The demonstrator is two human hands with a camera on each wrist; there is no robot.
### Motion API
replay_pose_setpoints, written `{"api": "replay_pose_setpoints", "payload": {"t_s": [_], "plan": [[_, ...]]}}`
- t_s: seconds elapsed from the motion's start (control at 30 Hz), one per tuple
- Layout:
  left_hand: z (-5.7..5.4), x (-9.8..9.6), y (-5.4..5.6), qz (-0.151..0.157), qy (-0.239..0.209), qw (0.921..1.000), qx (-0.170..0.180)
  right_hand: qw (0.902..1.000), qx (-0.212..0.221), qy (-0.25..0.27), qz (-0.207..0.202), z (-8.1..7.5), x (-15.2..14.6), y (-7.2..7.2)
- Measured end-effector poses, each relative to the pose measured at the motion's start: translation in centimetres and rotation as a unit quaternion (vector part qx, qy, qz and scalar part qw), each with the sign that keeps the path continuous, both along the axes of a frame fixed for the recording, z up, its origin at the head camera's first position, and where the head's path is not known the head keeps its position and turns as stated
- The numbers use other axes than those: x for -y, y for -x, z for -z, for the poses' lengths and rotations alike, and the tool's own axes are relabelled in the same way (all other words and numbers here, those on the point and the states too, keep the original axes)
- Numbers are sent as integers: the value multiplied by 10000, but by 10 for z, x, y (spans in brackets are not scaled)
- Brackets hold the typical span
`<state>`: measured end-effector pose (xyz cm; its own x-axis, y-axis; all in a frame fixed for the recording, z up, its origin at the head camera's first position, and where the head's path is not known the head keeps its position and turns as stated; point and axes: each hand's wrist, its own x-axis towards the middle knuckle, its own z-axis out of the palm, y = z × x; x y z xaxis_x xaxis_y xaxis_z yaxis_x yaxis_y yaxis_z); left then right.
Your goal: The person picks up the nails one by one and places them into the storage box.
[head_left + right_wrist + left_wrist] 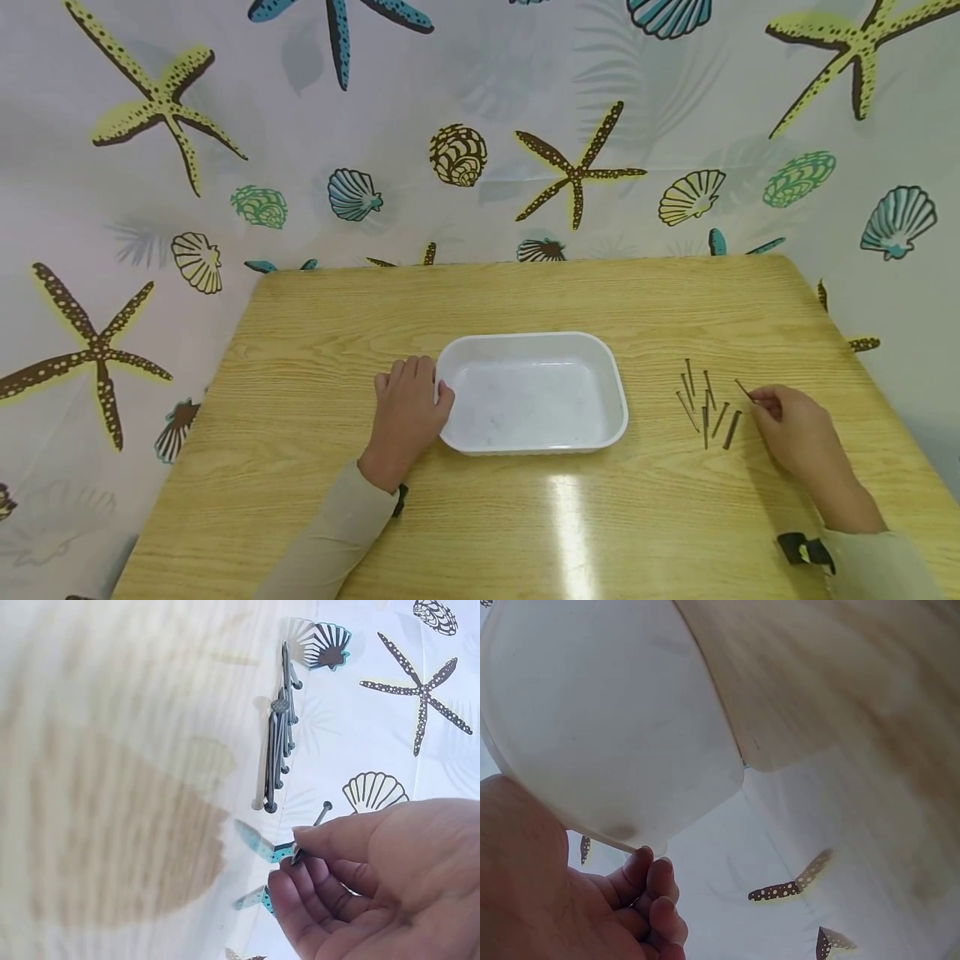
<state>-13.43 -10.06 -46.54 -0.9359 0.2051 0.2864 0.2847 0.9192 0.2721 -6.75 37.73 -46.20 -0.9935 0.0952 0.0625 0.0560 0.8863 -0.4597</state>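
A white rectangular plastic tray (531, 400) sits on the wooden table in the head view, with nothing lying in it. My left hand (408, 407) holds its left side, thumb over the rim and fingers along the outside. In the left wrist view the fingertips meet the edge of the tray (622, 720). Over to the right, my right hand (804, 433) pinches one nail (742, 388) between thumb and fingers. The head of that nail (325, 810) points away from the hand in the right wrist view. Several loose nails (705, 427) lie just left of this hand.
The light wooden table (480, 525) runs back to a hanging cloth (405, 108) printed with starfish and shells. Between the tray and the loose nails is a short stretch of tabletop. Dark bands sit on both wrists.
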Motion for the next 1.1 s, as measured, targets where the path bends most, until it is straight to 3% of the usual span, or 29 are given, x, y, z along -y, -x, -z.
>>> {"api": "replay_pose_setpoints", "payload": {"t_s": [0.3,1.1], "plan": [[1,0,1,-40,39,9999,114,9995,-303,85,-69,-1,8,0],[2,1,1,23,-19,10000,-57,9964,-679,212,-450,-12,38,4]]}}
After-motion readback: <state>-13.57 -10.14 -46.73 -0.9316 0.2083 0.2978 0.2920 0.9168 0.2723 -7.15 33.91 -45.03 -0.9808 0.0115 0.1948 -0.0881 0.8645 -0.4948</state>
